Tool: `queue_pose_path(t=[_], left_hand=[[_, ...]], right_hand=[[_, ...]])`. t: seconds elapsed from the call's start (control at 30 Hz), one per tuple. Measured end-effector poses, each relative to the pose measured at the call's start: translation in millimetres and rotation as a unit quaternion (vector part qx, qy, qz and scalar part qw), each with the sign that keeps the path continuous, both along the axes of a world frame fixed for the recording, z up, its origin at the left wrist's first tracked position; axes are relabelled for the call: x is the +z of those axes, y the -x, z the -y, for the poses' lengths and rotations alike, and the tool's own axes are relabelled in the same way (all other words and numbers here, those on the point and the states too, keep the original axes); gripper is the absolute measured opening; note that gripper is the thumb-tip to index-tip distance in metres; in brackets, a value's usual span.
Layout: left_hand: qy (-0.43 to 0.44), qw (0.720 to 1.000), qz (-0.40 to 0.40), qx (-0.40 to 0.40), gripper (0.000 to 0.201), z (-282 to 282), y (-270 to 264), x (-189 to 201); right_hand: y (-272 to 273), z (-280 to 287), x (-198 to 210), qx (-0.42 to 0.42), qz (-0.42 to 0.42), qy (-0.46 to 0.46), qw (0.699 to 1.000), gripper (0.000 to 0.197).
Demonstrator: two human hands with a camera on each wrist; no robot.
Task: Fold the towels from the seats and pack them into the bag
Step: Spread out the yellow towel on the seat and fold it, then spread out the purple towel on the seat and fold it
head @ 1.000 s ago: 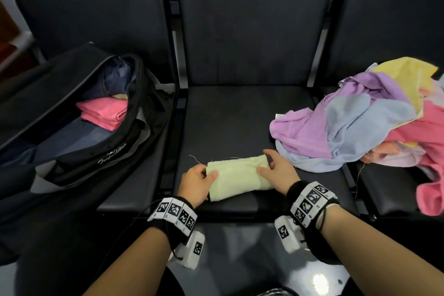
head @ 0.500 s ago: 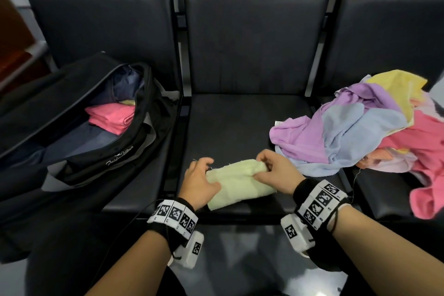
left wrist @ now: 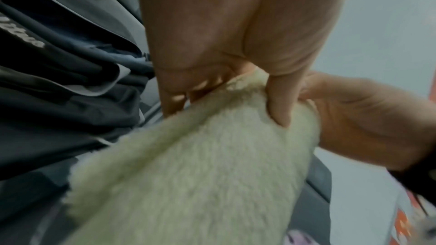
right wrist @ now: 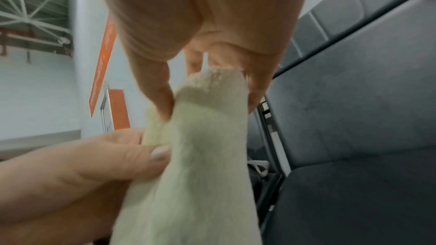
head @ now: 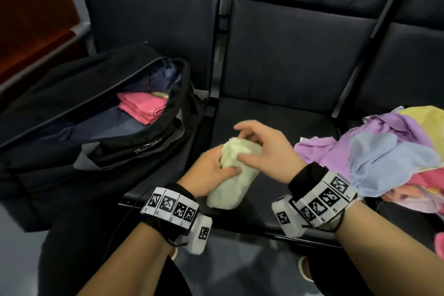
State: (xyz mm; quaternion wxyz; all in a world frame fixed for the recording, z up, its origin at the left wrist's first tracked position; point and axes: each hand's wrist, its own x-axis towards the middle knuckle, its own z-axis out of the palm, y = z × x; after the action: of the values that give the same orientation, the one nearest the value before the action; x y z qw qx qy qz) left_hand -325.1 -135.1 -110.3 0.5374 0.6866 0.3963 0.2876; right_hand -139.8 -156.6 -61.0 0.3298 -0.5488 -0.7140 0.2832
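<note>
I see my left hand (head: 211, 170) at lower centre of the head view, thumb clamped across the folded pale-green towel (head: 231, 181), fingers wrapped beneath. My right hand (head: 266, 151) pinches the towel's upper end. The fuzzy terry bundle hangs lifted above the dark padded seat (head: 276, 118). The open black bag (head: 134, 149) sits centre left, the loose towel pile (head: 384, 151) right.

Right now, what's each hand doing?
Left hand: closed, gripping the folded pale green towel.
Right hand: closed, pinching the same towel's top end.
</note>
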Motion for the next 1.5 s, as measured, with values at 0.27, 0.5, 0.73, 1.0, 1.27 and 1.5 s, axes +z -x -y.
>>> queue_pose_path(t=[0.27, 0.5, 0.73, 1.0, 1.27, 1.5], left_hand=[[0.152, 0.915, 0.257, 0.270, 0.032, -52, 76, 24], [0.272, 0.831, 0.287, 0.391, 0.028, -110, 141, 13], [0.320, 0.795, 0.242, 0.455, 0.056, -170, 199, -17], [0.251, 0.818, 0.145, 0.497, 0.087, -222, 215, -61], [0.200, 0.812, 0.139, 0.531, 0.076, -232, 213, -78], [0.210, 0.837, 0.041, 0.503, 0.071, -232, 213, -65]], right_hand=[[71, -66, -19, 0.046, -0.145, 0.273, 0.950, 0.065], [149, -133, -22, -0.007, -0.209, 0.284, 0.936, 0.044], [222, -204, -53, -0.029, -0.200, 0.289, 0.936, 0.027], [241, -257, -86, 0.076, 0.179, 0.114, 0.974, 0.050], [242, -262, -105, 0.065, 0.232, 0.131, 0.962, 0.065], [231, -255, -82, 0.146, 0.182, 0.150, 0.961, 0.064]])
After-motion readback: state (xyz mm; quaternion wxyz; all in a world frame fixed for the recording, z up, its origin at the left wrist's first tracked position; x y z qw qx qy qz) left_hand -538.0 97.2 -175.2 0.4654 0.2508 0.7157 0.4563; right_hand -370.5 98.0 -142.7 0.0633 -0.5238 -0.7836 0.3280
